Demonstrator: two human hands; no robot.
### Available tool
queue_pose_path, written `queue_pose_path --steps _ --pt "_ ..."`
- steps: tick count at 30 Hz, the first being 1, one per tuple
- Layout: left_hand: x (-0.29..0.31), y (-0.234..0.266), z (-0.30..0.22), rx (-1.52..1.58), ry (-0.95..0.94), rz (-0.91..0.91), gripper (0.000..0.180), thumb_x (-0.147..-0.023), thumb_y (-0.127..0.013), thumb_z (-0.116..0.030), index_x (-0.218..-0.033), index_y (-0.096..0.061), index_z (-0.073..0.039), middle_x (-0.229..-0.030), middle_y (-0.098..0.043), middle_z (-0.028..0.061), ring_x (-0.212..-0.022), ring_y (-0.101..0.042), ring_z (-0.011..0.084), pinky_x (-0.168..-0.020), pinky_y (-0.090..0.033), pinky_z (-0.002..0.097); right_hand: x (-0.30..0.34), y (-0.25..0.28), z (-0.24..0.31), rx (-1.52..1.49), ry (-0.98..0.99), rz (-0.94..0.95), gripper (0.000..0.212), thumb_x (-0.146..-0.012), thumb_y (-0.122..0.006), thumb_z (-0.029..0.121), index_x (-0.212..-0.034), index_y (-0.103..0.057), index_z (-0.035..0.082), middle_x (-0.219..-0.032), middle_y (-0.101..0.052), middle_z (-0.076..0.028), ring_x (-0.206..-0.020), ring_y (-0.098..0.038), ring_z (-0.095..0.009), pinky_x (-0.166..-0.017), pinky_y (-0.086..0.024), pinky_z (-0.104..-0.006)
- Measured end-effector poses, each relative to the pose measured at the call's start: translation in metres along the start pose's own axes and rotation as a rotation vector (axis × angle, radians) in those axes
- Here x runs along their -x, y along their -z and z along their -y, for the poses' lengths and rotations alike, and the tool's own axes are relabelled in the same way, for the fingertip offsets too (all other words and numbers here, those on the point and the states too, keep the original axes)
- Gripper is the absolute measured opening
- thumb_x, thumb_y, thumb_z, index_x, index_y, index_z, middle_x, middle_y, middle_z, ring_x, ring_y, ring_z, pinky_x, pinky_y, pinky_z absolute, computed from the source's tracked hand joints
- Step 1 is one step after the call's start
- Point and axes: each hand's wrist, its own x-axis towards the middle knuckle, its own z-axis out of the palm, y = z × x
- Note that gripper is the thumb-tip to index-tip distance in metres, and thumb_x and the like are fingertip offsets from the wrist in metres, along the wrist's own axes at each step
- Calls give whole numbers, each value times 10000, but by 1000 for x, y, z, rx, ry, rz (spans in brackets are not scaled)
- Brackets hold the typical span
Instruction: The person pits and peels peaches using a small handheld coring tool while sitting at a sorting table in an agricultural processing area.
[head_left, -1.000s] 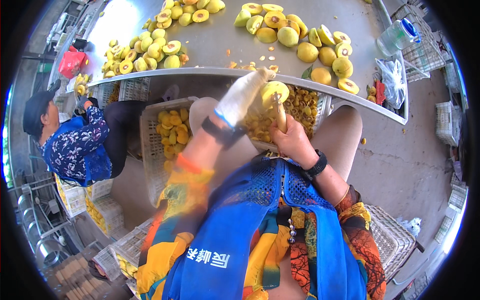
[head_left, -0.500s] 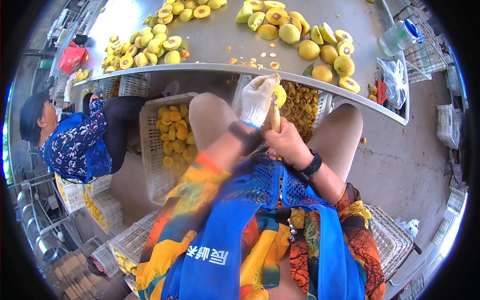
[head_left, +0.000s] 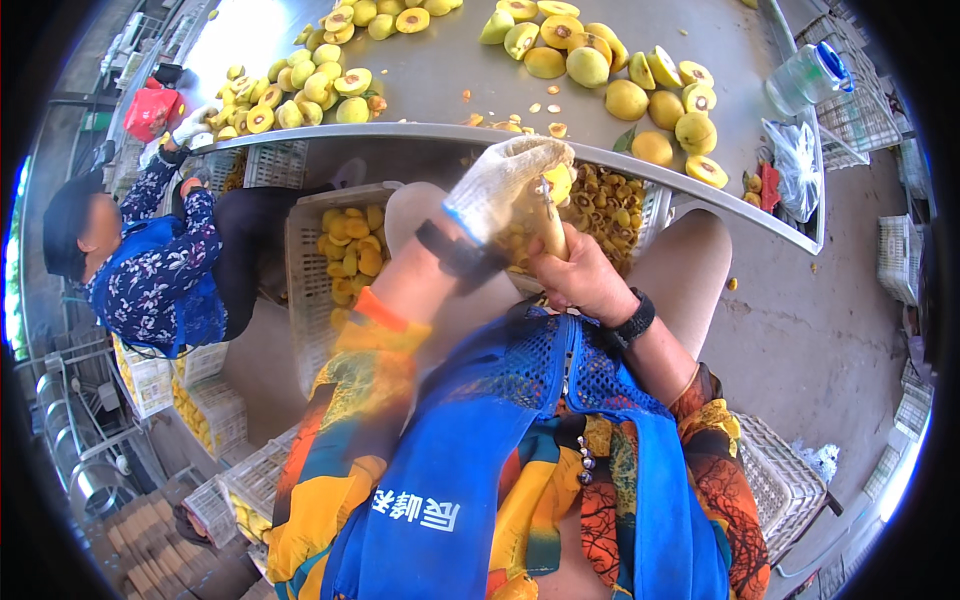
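Note:
In a white knit glove, my left hand [head_left: 508, 185] is closed around a yellow peach half [head_left: 561, 180] just off the near edge of the metal table [head_left: 450, 85]. My bare right hand [head_left: 580, 272] grips the wooden handle of a pitting tool [head_left: 549, 222]. The tool's metal end meets the peach half; the glove partly hides that contact. Below both hands, a crate [head_left: 655, 212] holds brown and yellow peach scraps. On the table lie whole peaches and cut halves [head_left: 587, 67] with pits or brown centres.
Left of my knees stands a crate [head_left: 302, 270] of yellow peach halves. A co-worker [head_left: 155, 270] in a blue vest sits at left, one gloved hand at the table. At right are a clear plastic jug [head_left: 800, 80], a plastic bag [head_left: 797, 170] and stacked crates [head_left: 898, 258].
My left hand has swung slightly left and its wrist is now more tilted, still with the peach half. My right hand stays near it with the tool. The co-worker's gloved hand has reached the table.

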Motion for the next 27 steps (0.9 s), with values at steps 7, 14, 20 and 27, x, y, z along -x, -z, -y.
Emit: queue_pose_path --steps 7,14,20,27 --pt "-15 2 44 -106 -345 -328 122 -820 -612 -95 -904 -639 -11 -762 -621 41 -630 -565 94 -539 -454 222 7 3 9 -473 -239 166 119 -835 -504 39 -934 -451 78 -577 -383 15 -370 -324 -56 -345 -303 -229" --pt "-11 2 37 219 -23 -196 115 -833 -585 -124 -891 -618 -30 -688 -585 24 -561 -543 108 -509 -444 238 3 6 -6 -456 -186 172 130 -842 -507 36 -953 -458 83 -572 -370 14 -371 -316 -57 -348 -296 -226" --pt "-14 -2 26 -327 -273 -227 151 -814 -606 -118 -910 -621 -2 -715 -602 28 -603 -552 94 -525 -441 226 3 12 -3 -560 -216 276 125 -855 -499 22 -957 -467 85 -561 -352 18 -370 -310 -65 -343 -287 -224" --pt "-28 8 39 162 -146 -264 252 -874 -535 -289 -926 -596 -50 -772 -599 66 -632 -570 153 -528 -460 258 -11 7 -7 -362 -31 178 91 -844 -500 37 -919 -469 78 -570 -412 4 -369 -346 -69 -346 -315 -227"
